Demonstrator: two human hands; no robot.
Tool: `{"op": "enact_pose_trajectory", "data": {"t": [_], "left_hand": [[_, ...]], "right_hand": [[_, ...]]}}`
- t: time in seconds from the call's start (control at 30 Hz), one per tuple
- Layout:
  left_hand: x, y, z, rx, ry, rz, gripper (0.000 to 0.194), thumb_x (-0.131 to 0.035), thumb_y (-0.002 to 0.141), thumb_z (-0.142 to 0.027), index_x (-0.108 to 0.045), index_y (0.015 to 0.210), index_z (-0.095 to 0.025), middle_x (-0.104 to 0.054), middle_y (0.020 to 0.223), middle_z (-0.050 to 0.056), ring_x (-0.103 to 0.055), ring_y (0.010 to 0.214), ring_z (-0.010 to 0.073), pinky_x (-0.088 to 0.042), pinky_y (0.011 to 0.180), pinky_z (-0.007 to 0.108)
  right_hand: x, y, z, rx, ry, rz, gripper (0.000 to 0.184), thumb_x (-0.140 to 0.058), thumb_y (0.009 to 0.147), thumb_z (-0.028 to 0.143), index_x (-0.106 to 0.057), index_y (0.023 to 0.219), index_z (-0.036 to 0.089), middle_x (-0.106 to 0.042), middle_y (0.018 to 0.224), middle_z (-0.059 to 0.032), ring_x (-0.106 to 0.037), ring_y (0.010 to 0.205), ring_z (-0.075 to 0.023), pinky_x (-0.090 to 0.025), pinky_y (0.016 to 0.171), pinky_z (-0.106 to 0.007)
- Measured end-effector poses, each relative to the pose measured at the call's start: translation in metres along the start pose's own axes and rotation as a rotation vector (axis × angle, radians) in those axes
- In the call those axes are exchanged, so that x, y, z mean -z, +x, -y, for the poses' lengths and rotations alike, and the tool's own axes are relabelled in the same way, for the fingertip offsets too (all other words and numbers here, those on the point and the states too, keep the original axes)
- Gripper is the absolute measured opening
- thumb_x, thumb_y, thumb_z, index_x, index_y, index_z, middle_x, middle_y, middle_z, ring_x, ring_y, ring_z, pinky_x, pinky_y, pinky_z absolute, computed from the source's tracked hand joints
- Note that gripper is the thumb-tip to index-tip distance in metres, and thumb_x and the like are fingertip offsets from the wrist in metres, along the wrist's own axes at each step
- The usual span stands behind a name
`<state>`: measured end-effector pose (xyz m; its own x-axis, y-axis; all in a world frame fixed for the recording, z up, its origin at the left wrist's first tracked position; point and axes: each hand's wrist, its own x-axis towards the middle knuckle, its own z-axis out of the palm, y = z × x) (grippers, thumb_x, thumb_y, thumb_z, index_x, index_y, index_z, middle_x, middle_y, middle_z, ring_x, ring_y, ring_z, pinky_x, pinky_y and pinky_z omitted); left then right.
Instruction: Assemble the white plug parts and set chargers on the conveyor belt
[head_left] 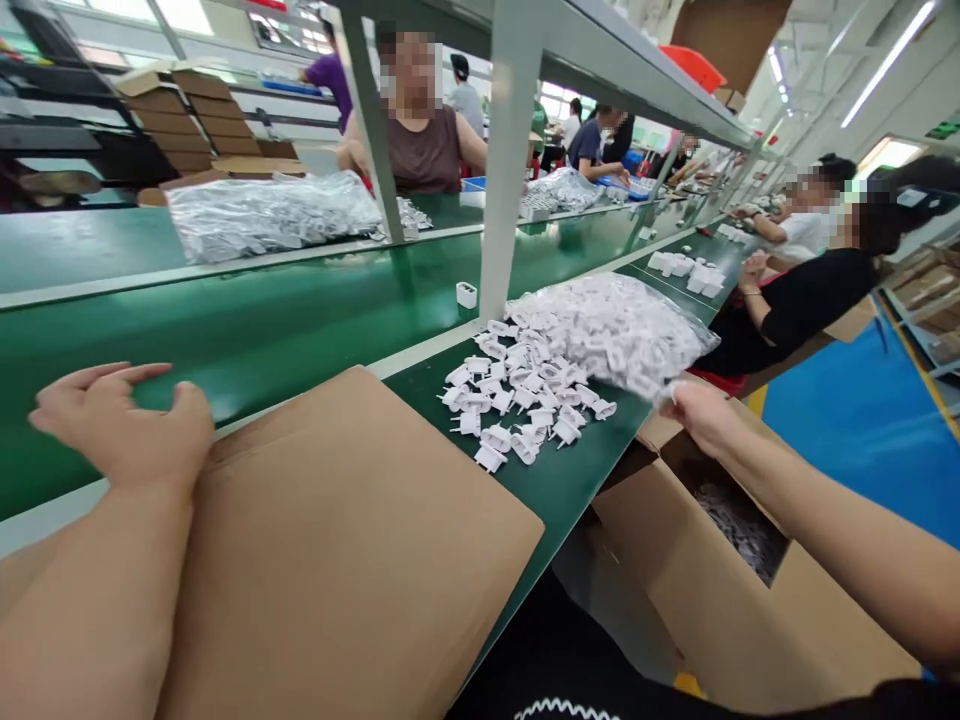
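My left hand (124, 420) rests palm down at the far edge of a flat cardboard sheet (337, 540), fingers stretched out toward the green conveyor belt (262, 330), holding nothing. My right hand (697, 410) pinches the near corner of a clear plastic bag (622, 325) full of small white plug parts. The bag lies on the green table, and a loose heap of white plug parts (517, 400) has spilled from its left end.
An open cardboard box (720, 590) with more bagged parts stands under my right arm. A grey frame post (506, 170) rises behind the heap. Another bag of parts (262, 215) lies across the belt. Several people sit working opposite and to the right.
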<state>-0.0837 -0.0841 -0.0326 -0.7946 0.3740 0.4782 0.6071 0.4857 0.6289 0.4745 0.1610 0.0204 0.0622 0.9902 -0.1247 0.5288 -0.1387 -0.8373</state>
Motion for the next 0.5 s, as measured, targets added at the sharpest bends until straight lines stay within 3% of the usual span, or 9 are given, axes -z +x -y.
{"op": "enact_pose_trajectory", "data": {"t": [0.07,0.13,0.2,0.27,0.33,0.4,0.5], "left_hand": [[-0.006,0.002,0.007,-0.007,-0.010,-0.092,0.042,-0.060,0.069,-0.040,-0.066,0.106,-0.023,-0.054,0.135,0.011,-0.046,0.139,0.0405,-0.032,0.119,0.062],[-0.011,0.003,0.012,-0.024,-0.024,-0.110,0.040,-0.061,0.070,-0.041,-0.067,0.103,-0.020,-0.057,0.133,0.013,-0.048,0.136,0.0403,-0.037,0.115,0.060],[-0.014,0.004,0.015,-0.036,-0.031,-0.116,0.039,-0.063,0.071,-0.040,-0.068,0.103,-0.018,-0.058,0.132,0.015,-0.048,0.135,0.0399,-0.039,0.113,0.058],[-0.017,0.005,0.018,-0.045,-0.036,-0.125,0.036,-0.064,0.073,-0.039,-0.068,0.102,-0.017,-0.059,0.130,0.015,-0.049,0.132,0.0381,-0.039,0.112,0.056],[-0.018,0.006,0.020,-0.047,-0.044,-0.117,0.032,-0.065,0.076,-0.037,-0.067,0.101,-0.016,-0.059,0.127,0.014,-0.049,0.130,0.0359,-0.040,0.111,0.054],[-0.019,0.007,0.021,-0.041,-0.050,-0.110,0.029,-0.067,0.078,-0.034,-0.067,0.100,-0.015,-0.059,0.125,0.013,-0.048,0.128,0.0345,-0.041,0.109,0.053],[-0.020,0.007,0.023,-0.055,-0.049,-0.102,0.026,-0.068,0.082,-0.030,-0.067,0.103,-0.015,-0.058,0.124,0.013,-0.047,0.127,0.0326,-0.041,0.110,0.051]], "right_hand": [[-0.003,-0.014,-0.022,-0.054,-0.077,0.026,0.014,-0.059,0.072,0.030,-0.052,0.061,0.024,-0.061,0.060,-0.0040,-0.064,0.063,-0.0196,-0.056,0.061,-0.029],[-0.003,-0.022,-0.032,-0.101,-0.132,0.062,0.015,-0.062,0.073,0.030,-0.054,0.061,0.024,-0.062,0.058,-0.0048,-0.064,0.060,-0.0199,-0.053,0.055,-0.028],[0.003,-0.020,-0.026,-0.165,-0.219,0.130,0.014,-0.063,0.074,0.029,-0.058,0.063,0.023,-0.066,0.063,-0.0073,-0.066,0.060,-0.0208,-0.051,0.053,-0.028],[0.011,-0.010,-0.004,-0.175,-0.441,0.192,0.013,-0.064,0.076,0.026,-0.062,0.064,0.022,-0.071,0.071,-0.0112,-0.070,0.064,-0.0237,-0.050,0.055,-0.030],[0.015,0.000,0.026,-0.010,-0.772,0.147,0.009,-0.065,0.078,0.025,-0.066,0.070,0.021,-0.074,0.083,-0.0149,-0.072,0.076,-0.0293,-0.052,0.062,-0.035],[0.006,0.006,0.059,0.284,-0.996,0.048,0.009,-0.066,0.079,0.027,-0.072,0.084,0.022,-0.075,0.100,-0.0158,-0.072,0.090,-0.0335,-0.053,0.069,-0.039],[-0.039,0.002,0.099,0.623,-0.977,0.129,0.032,-0.061,0.084,0.025,-0.072,0.114,0.024,-0.073,0.119,-0.0111,-0.070,0.097,-0.0287,-0.054,0.078,-0.037]]}}
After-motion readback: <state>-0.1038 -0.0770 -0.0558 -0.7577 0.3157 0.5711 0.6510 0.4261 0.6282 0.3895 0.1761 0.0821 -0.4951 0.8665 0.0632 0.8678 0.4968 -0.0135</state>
